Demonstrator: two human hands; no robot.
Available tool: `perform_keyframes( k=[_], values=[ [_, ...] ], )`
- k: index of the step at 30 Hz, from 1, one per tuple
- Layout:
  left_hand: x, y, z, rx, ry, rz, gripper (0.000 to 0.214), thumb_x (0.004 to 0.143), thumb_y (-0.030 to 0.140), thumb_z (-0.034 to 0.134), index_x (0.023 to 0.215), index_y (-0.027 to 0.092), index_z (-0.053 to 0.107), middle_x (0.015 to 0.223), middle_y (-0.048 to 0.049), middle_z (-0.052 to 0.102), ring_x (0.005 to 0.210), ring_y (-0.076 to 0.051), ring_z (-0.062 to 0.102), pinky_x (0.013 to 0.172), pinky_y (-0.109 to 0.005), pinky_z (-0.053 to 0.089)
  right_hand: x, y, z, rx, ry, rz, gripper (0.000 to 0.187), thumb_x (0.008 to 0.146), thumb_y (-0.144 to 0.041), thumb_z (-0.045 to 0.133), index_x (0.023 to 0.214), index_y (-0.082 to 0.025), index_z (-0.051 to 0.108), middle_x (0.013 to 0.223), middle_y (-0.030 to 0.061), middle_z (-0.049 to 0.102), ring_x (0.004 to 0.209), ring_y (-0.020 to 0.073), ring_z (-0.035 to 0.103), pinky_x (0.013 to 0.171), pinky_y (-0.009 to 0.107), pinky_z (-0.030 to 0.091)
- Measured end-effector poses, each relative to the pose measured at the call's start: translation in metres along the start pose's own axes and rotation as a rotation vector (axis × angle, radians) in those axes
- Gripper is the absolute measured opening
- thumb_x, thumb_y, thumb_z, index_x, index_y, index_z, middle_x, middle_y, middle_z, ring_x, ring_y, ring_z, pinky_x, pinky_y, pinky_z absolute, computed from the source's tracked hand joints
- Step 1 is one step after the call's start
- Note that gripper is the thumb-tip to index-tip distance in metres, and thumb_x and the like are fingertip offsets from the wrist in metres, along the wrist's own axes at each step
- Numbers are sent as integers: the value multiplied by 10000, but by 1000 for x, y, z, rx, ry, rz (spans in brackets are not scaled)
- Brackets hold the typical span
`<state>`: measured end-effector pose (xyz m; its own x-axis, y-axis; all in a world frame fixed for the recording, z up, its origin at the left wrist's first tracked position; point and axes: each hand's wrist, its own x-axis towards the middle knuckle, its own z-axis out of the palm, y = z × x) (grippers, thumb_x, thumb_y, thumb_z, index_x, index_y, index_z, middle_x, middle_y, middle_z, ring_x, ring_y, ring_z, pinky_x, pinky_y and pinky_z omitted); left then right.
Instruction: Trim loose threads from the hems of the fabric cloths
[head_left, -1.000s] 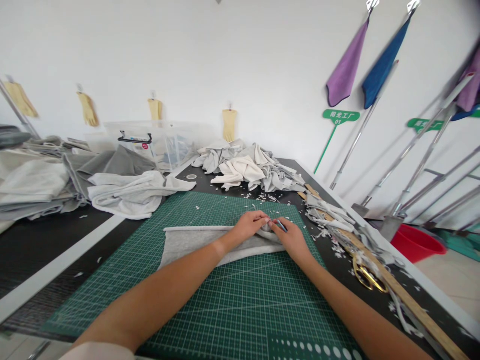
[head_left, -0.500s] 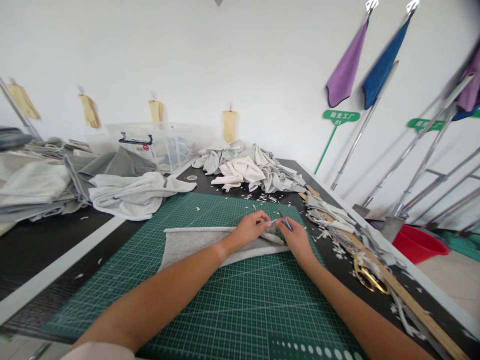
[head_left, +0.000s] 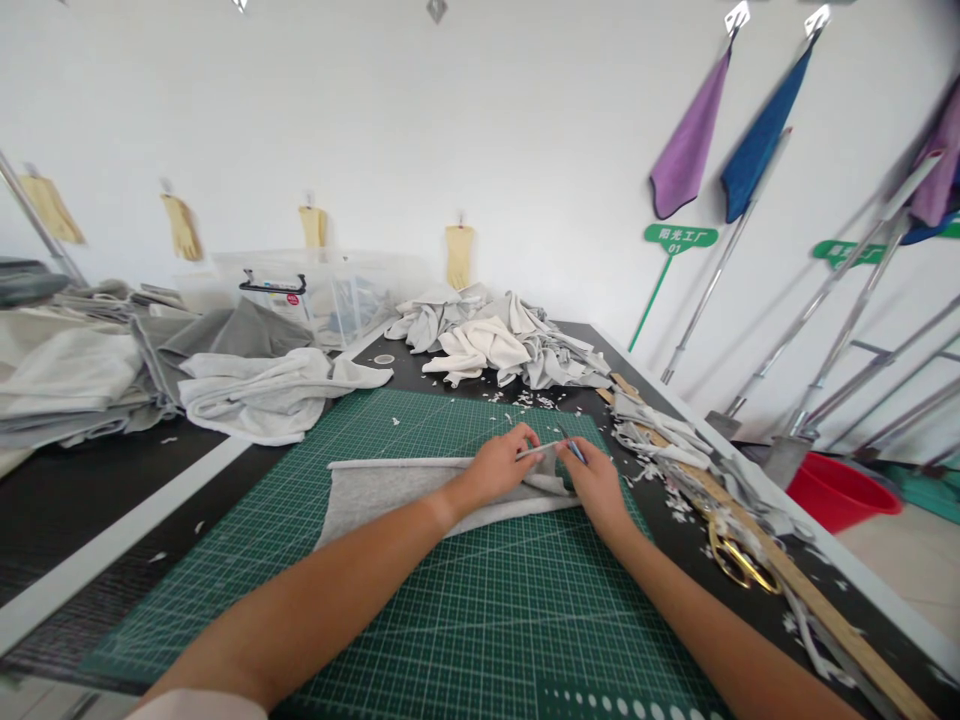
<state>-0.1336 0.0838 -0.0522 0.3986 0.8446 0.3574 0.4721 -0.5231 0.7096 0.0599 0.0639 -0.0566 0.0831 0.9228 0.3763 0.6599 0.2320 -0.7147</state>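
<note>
One head-worn camera looks forward and down from the person's own viewpoint, close above the left hand (head_left: 499, 468), right hand (head_left: 598, 487) and green gridded cutting mat (head_left: 450, 610). It faces a white plaster wall (head_left: 450, 120).

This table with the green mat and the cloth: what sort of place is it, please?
Probably a small textile workshop: a grey fabric piece lies on a green cutting mat, heaped cloth pieces sit behind it, and gold-handled scissors lie nearby.

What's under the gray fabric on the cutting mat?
The gray fabric lies on a green cutting mat, whose white grid shows all around it. The stretch of mat directly beneath the fabric is covered and cannot be seen.
</note>
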Motion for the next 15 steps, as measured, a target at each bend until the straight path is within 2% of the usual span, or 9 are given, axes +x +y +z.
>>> perform_keyframes(
  k=[5, 9, 12, 15],
  values=[
    [-3, 7, -4, 142, 38, 16, 262, 970, 418, 461, 1085, 243, 618, 875, -20, 696, 793, -184, 628, 722, -267, 406, -1, -1, -2, -39, 37, 20, 377, 938, -506, 443, 766, -208, 597, 700, 4, 631, 702, 185, 562, 625, 262, 337],
    [-4, 14, -8, 383, -29, 49, 318, 1010, 423, 358, 1123, 237, 589, 905, -67, 705, 823, -218, 652, 769, -290, 426, -2, -3, -5, -75, 51, 33, 365, 943, -500, 434, 773, -215, 586, 715, 2, 638, 709, 188, 568, 626, 262, 329],
    [-4, 18, -9, 519, -80, 39, 265, 997, 291, 368, 1171, 212, 551, 917, -96, 700, 833, -237, 659, 776, -310, 440, -1, -2, -7, -109, 72, 45, 369, 940, -505, 427, 785, -216, 596, 725, 8, 651, 708, 193, 568, 621, 262, 321],
    [-4, 20, -9, 596, -74, 11, 259, 942, 167, 405, 1152, 196, 553, 963, -115, 690, 893, -265, 658, 795, -341, 454, 0, 0, -10, -151, 88, 70, 374, 932, -512, 425, 785, -219, 605, 719, 12, 654, 703, 197, 565, 613, 261, 311]
  ],
)
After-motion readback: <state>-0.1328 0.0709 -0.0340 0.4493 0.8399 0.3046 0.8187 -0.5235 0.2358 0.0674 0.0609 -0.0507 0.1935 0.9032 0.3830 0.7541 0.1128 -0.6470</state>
